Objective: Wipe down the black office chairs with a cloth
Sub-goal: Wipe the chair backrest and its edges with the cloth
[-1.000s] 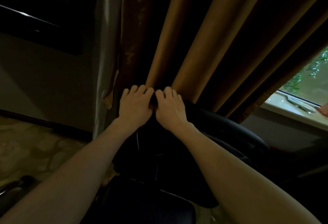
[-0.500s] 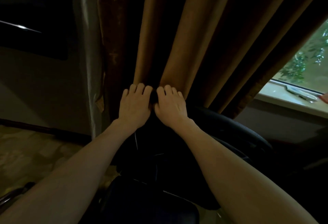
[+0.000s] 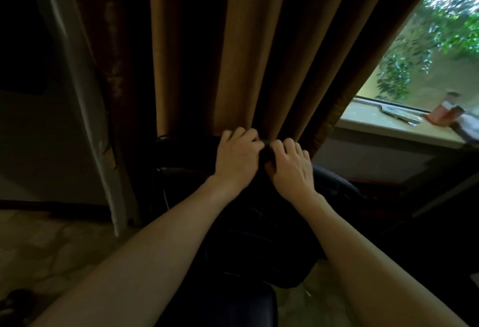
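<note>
A black office chair (image 3: 181,161) stands against a brown curtain, its backrest top just below my hands and its seat (image 3: 233,306) near the bottom edge. A dark cloth (image 3: 259,236) hangs over the backrest and is hard to tell apart from the chair. My left hand (image 3: 237,157) and my right hand (image 3: 291,168) lie side by side on the backrest top. Their fingers are curled and pinch a bunched dark fold of the cloth (image 3: 268,154) between them. Most of the fingertips are hidden in the fold.
The brown curtain (image 3: 233,54) hangs right behind the chair, with a pale lining strip (image 3: 85,93) at its left. A window sill (image 3: 394,124) with a few small items lies at the right. Patterned floor (image 3: 51,249) spreads at lower left.
My fingers have gone from lying flat on the backrest top to curling around a fold of dark cloth. The view has swung, so more of the window shows at the right.
</note>
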### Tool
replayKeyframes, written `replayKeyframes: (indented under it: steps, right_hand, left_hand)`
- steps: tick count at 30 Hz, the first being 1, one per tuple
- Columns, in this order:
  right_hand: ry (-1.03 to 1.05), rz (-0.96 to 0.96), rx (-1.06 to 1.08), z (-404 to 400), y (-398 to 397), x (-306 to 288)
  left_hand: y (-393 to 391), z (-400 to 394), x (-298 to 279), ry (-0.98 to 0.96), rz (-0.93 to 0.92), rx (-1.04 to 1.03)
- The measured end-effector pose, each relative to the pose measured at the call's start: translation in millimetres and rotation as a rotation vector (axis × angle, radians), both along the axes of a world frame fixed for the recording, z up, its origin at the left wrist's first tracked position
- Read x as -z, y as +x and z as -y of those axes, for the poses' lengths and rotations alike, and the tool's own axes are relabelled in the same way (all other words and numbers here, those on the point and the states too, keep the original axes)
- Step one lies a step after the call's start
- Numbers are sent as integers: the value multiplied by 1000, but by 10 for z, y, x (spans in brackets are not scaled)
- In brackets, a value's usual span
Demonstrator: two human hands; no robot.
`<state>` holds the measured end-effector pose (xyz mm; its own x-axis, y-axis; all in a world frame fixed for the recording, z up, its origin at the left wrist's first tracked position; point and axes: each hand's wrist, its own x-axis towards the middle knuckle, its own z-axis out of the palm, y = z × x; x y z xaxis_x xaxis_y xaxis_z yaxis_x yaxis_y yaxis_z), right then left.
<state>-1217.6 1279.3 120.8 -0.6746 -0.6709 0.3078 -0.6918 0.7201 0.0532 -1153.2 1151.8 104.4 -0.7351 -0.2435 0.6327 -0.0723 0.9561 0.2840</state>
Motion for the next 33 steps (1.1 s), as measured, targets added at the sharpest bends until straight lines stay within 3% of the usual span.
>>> replayKeyframes:
  steps: [7, 14, 23, 33]
  right_hand:
    - [26, 5, 60, 20, 151, -27]
    - [59, 42, -94, 689, 584, -10]
    - [64, -2, -269, 1334, 997, 91]
    - [-58, -2, -186, 458, 412, 101]
  left_hand:
    - [53, -51, 21, -20, -3, -13]
    - [630, 589, 140, -44, 20, -170]
    - [1172, 1086, 155, -38, 193, -384]
    - [530, 257, -2, 115, 227, -169]
